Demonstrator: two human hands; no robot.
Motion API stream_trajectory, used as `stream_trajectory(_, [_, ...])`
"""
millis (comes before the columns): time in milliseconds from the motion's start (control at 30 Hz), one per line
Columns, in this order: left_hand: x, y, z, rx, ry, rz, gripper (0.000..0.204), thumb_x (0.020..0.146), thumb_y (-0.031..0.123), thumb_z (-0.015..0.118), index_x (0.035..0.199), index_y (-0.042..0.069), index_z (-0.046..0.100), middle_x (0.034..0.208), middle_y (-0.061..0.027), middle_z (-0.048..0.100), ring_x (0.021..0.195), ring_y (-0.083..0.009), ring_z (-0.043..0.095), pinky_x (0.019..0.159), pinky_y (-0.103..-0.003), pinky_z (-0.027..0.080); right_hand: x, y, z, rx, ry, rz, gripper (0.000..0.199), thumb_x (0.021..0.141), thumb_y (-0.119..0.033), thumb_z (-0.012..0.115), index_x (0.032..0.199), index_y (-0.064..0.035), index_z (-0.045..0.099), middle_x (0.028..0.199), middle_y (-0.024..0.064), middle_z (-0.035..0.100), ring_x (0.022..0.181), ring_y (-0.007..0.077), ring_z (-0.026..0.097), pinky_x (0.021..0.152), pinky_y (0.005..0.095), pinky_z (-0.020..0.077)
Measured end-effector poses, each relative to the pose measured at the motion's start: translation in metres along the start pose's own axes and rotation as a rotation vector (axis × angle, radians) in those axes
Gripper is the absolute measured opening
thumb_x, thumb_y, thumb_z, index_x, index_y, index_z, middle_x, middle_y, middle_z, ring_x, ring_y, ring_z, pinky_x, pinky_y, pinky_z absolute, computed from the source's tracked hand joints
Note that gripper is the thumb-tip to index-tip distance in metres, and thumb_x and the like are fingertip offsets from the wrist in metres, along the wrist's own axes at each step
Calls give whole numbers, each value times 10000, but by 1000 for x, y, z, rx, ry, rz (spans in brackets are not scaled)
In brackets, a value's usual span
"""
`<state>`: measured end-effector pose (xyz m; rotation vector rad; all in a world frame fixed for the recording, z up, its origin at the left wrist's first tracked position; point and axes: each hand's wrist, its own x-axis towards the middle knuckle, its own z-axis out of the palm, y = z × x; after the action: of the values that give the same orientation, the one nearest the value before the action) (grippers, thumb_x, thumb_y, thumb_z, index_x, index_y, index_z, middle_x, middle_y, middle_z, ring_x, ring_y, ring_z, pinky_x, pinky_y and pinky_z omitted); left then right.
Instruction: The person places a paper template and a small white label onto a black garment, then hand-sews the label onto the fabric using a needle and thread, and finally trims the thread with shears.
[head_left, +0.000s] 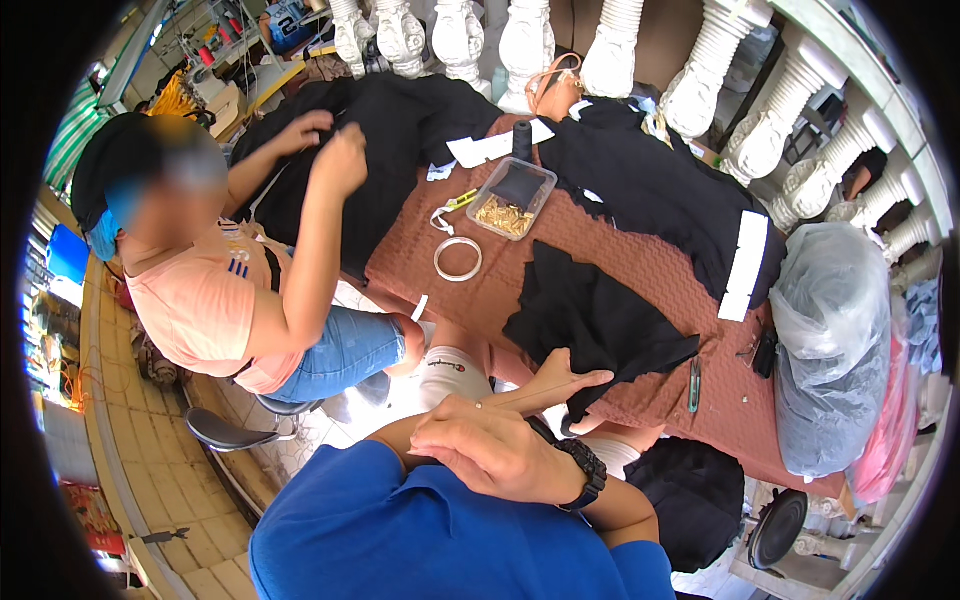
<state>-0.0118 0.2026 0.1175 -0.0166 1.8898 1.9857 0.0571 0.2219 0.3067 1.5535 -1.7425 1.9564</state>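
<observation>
My left hand (568, 384) is closed on the edge of a piece of black fabric (590, 315), its thumb lying on top. The fabric drapes over the table's near edge. My right hand (478, 448), with a black watch (585, 472) on its wrist, is drawn back in front of my chest over my left forearm. Its fingers are pressed together; what they pinch is too small to make out. A thin dark line like a thread (530, 393) runs between my two hands.
Brown cloth covers the table (440, 320). On it are a clear box (513, 198) of small gold pieces, a tape roll (458, 259), a black thread cone (522, 140), thread snips (694, 386) and black garments (650, 190). Plastic bags (830, 340) stand right; a co-worker (215, 290) sits left.
</observation>
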Motion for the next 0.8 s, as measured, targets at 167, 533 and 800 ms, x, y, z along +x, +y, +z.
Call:
stream_trajectory(167, [-12, 29, 1, -6, -120, 5, 404, 859, 314, 829, 905, -62, 686, 765, -10, 610, 733, -80, 536, 619, -298, 476, -2, -1, 2, 14, -14, 4, 239, 857, 62, 731, 1066, 31, 618, 898, 124, 693, 785, 270, 690, 672, 353, 559])
stream_trajectory(533, [23, 91, 6, -291, 279, 453, 245, 927, 218, 758, 869, -7, 682, 837, 13, 674, 773, -84, 597, 702, -287, 505, -4, -11, 4, 180, -98, 87, 156, 875, 46, 718, 1004, 16, 637, 882, 116, 692, 772, 251, 698, 658, 314, 555])
stream_trajectory(800, [27, 93, -18, -784, -43, -33, 214, 957, 163, 688, 1085, -6, 662, 1088, -80, 705, 980, -164, 679, 878, -304, 533, -16, -3, -9, 160, -122, 215, 139, 885, 24, 712, 1003, -6, 646, 899, 106, 686, 783, 244, 699, 676, 311, 551])
